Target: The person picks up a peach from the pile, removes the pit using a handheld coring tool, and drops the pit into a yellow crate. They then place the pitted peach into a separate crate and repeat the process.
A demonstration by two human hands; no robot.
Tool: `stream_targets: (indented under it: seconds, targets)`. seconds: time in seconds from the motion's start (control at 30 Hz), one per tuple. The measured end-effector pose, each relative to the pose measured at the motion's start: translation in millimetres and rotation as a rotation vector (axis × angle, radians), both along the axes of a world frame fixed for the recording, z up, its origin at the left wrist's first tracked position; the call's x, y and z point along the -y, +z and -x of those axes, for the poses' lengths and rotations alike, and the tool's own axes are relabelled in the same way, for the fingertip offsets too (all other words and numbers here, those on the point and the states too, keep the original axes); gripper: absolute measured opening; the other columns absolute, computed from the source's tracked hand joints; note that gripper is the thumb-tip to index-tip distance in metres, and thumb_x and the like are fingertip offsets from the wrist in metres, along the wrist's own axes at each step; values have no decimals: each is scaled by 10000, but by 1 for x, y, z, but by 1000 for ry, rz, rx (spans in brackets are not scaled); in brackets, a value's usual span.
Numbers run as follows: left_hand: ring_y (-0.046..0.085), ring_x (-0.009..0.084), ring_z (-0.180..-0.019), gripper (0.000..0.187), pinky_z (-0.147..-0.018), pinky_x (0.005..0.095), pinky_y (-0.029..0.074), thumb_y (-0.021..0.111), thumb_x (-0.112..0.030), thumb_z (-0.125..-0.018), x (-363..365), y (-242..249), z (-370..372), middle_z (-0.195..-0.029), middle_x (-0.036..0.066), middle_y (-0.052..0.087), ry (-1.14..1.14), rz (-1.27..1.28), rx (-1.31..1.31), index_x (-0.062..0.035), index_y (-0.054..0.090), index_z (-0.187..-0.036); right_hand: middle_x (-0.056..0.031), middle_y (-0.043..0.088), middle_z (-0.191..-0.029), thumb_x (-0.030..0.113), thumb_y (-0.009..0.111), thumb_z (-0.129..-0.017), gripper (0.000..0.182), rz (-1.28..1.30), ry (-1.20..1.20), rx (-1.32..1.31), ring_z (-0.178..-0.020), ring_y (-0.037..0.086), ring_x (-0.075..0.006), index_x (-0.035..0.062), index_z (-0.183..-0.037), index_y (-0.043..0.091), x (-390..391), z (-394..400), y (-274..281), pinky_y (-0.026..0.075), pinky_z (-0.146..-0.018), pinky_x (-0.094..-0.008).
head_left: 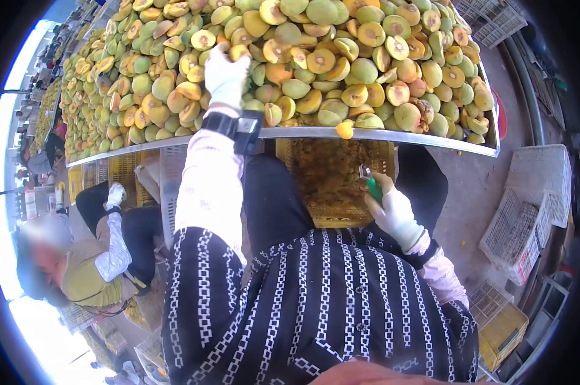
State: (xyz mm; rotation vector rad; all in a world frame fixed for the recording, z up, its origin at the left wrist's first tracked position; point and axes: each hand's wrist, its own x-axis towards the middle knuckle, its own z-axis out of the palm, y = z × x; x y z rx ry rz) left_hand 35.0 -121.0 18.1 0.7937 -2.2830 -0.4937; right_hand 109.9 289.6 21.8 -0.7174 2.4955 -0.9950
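Note:
My left hand (227,74), in a white glove, reaches over the heap of halved fruit (296,88), with its fingers closed around a yellow-orange fruit half (240,52). A dark device is strapped at that wrist. Lower down on the right, my right hand (395,215), also gloved, grips a small tool with a green handle (374,190) and a metal head pointing up and left. It hangs over a yellow crate (341,218) holding brown, blurred scraps. A small yellow piece (344,130) sits on the metal table edge (290,132).
On the left, another person (97,269) sits at the same table, one gloved hand near yellow crates. White plastic crates (521,224) stand on the floor at right, with a yellow crate (500,330) below them. More people and fruit appear at far left.

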Motion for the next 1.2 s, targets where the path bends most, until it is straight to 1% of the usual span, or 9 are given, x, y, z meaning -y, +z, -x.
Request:
stream_targets:
  seconds: [0.1,0.23,0.37,0.5,0.67,0.83,0.9,1.03,1.2]
  targets:
    - [633,224,-947,324,-813,313,515,645,-251,-821,-26,27,-34,-990,61,643,-162,-1083,-552,-28,630,-1056,-183,656,-937,138,650,-857,400,291,157,-136,-854,657,-329,37,-1226,532,-4,4,-7,520,-758,-355]
    - [541,363,-1134,218,-994,485,472,505,-100,-879,-65,26,-90,-1088,145,579,-646,-1878,-1009,22,559,-1051,-195,639,-1053,109,648,-864,445,307,273,78,-938,642,-334,40,-1282,513,11,6,16,511,-804,-349]
    - [434,433,-1264,378,-1073,508,395,513,-61,-870,-137,42,-130,-1290,229,511,-765,-1941,-959,22,476,-1237,-166,645,-1033,77,645,-849,464,419,240,-157,-894,646,-337,40,-1293,514,21,-3,31,516,-777,-349]
    - [517,383,-1205,472,-962,420,519,492,-251,-979,-169,31,-145,-1409,234,401,-993,-2051,-830,-3,388,-1367,-100,595,-804,59,673,-802,502,453,390,-194,-693,607,-292,54,-1283,530,10,-3,50,497,-625,-348]
    - [654,250,-906,626,-703,322,521,321,-538,-978,-211,34,-146,-1159,189,620,-589,-1791,-438,-27,504,-1290,-47,550,-682,-8,710,-735,475,342,351,-457,-555,556,-208,44,-1198,617,1,-12,60,451,-516,-317]
    - [656,214,-837,599,-680,255,520,272,-487,-1000,-234,37,-151,-1063,152,645,-550,-1799,-400,14,543,-1186,-40,536,-670,22,704,-732,464,218,349,-532,-543,546,-203,56,-1188,626,1,-18,67,442,-502,-314]
    - [647,206,-874,584,-679,258,521,258,-461,-1007,-249,34,-153,-1071,152,645,-601,-1142,-418,13,568,-1150,-38,531,-665,38,702,-732,458,185,360,-551,-533,538,-201,62,-1184,630,2,-20,65,438,-495,-313]
    - [635,213,-914,587,-818,338,536,253,-445,-1011,-240,46,-155,-1086,173,639,-442,-1774,-349,30,585,-1103,-51,488,-687,187,622,-823,546,47,371,-638,-497,516,-197,211,-1353,495,7,-26,64,435,-449,-337]
    - [636,212,-844,595,-763,323,542,259,-442,-1005,-244,44,-155,-1037,166,655,-396,-1756,-328,42,597,-1080,-55,514,-712,201,599,-835,639,-108,437,-649,-513,555,-197,208,-1431,370,11,-36,61,457,-447,-340]
